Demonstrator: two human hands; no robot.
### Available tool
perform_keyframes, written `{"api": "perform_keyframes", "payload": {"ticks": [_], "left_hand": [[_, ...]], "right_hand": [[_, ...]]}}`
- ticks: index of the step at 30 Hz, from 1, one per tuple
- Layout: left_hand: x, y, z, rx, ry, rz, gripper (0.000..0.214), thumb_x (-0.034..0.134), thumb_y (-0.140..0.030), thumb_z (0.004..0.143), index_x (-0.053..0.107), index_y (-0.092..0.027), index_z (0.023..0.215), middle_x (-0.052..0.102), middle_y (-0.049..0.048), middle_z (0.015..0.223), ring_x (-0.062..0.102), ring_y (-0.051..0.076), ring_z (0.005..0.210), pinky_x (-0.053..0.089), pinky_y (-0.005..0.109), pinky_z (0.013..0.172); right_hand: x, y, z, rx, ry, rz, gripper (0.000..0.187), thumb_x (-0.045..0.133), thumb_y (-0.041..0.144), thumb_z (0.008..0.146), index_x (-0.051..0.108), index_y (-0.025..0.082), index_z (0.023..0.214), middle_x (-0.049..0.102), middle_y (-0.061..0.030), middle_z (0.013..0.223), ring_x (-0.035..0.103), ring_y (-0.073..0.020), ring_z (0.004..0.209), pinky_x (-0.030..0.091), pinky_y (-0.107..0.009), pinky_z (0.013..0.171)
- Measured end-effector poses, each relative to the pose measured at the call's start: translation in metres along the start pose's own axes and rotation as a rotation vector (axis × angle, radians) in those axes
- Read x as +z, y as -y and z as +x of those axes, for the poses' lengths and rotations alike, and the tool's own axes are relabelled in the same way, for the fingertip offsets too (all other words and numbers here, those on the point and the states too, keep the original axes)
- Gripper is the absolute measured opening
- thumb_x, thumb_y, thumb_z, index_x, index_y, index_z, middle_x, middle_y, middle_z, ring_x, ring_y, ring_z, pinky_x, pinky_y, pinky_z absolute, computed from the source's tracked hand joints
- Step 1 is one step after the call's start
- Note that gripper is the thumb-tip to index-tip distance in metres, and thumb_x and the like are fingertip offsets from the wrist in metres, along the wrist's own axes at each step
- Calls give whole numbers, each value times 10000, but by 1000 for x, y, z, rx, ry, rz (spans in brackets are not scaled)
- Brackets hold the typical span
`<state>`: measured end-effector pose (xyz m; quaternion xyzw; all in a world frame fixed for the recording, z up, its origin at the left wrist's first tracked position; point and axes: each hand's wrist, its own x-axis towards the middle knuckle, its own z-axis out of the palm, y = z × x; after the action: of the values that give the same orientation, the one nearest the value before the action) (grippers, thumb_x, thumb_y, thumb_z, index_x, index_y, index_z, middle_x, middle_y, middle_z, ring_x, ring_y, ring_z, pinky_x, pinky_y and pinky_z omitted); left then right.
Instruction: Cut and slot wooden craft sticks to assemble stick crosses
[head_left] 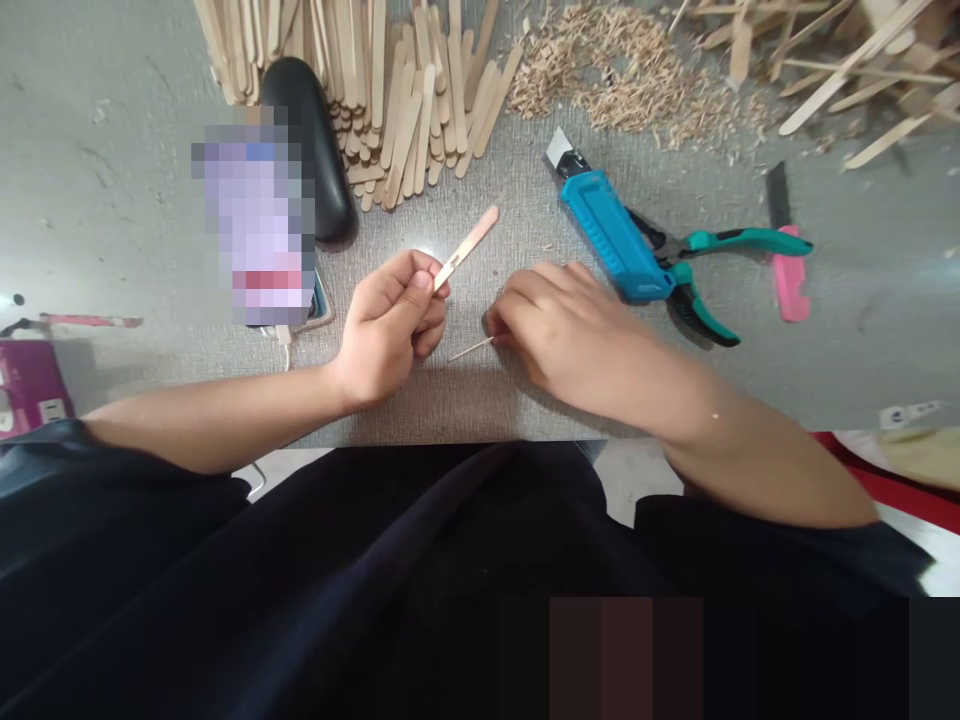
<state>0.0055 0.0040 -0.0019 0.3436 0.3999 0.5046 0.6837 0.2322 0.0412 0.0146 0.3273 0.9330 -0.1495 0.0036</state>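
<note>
My left hand (391,322) is closed in a pinch on a flat wooden craft stick (471,243), which points up and to the right above the grey table (112,180). My right hand (564,325) rests on the table just right of it, fingers curled, pinching a thin wooden sliver (471,348) that lies low over the table and points left. The two hands are a short gap apart.
A heap of wooden sticks (390,80) lies at the back, with wood shavings (622,70) and more sticks (862,60) to the right. A blue utility knife (607,225), teal-handled pliers (705,275), a pink piece (789,285), a black case (319,140) and a blurred phone (262,225) surround the hands.
</note>
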Motion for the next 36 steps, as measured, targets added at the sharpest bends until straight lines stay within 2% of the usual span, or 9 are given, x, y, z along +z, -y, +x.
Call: {"api": "perform_keyframes", "payload": {"ticks": [3,7,10,12,18,29,33,36], "left_hand": [[0,1,-1,17,-5,-4,380,755,-475,1114,548,-233,907,366,-134,628,301,30,456,309,166,465],[-4,7,0,52,26,-19,429,749,-544,1119,541,-238,903,383,-127,641,281,30,460,274,171,456],[-6,11,0,62,73,-20,463,774,-599,1095,550,-241,904,381,-127,621,281,35,459,240,176,445],[-6,12,0,63,99,-12,471,771,-621,1092,552,-246,911,375,-130,601,270,38,454,226,182,436],[-5,10,-2,28,177,7,454,734,-628,1114,548,-255,934,370,-131,574,264,50,450,240,200,420],[-8,10,2,-4,322,44,387,647,-589,1169,536,-261,998,389,-139,547,285,64,422,283,207,414],[-9,8,2,-35,338,29,375,646,-573,1173,544,-255,1003,404,-138,546,309,61,411,300,196,410],[-8,5,1,-81,310,18,397,676,-598,1152,550,-256,994,401,-136,549,313,61,410,292,195,407]], "right_hand": [[5,-8,1,-23,-180,82,206,509,136,1084,689,206,1010,749,-140,1084,682,-328,1052,464,-467,869],[5,-18,4,130,-399,526,94,626,209,1075,635,256,993,712,-30,910,670,-214,822,513,-399,749],[5,-14,7,242,-461,813,202,725,391,1109,649,279,958,671,6,820,630,-166,684,512,-359,631],[7,-9,8,270,-510,911,294,773,507,1100,671,282,939,676,9,806,622,-153,647,523,-348,593],[9,2,10,254,-563,945,279,852,494,1053,747,265,933,729,6,813,642,-132,642,547,-310,574],[10,15,13,251,-621,951,363,869,580,1041,778,249,921,800,-8,854,703,-133,662,563,-307,573],[6,17,14,284,-618,957,445,873,680,1002,772,261,896,805,-10,837,690,-145,633,557,-332,550],[4,19,14,323,-613,968,431,917,679,959,775,281,874,805,-21,838,698,-173,653,573,-367,578]]}}
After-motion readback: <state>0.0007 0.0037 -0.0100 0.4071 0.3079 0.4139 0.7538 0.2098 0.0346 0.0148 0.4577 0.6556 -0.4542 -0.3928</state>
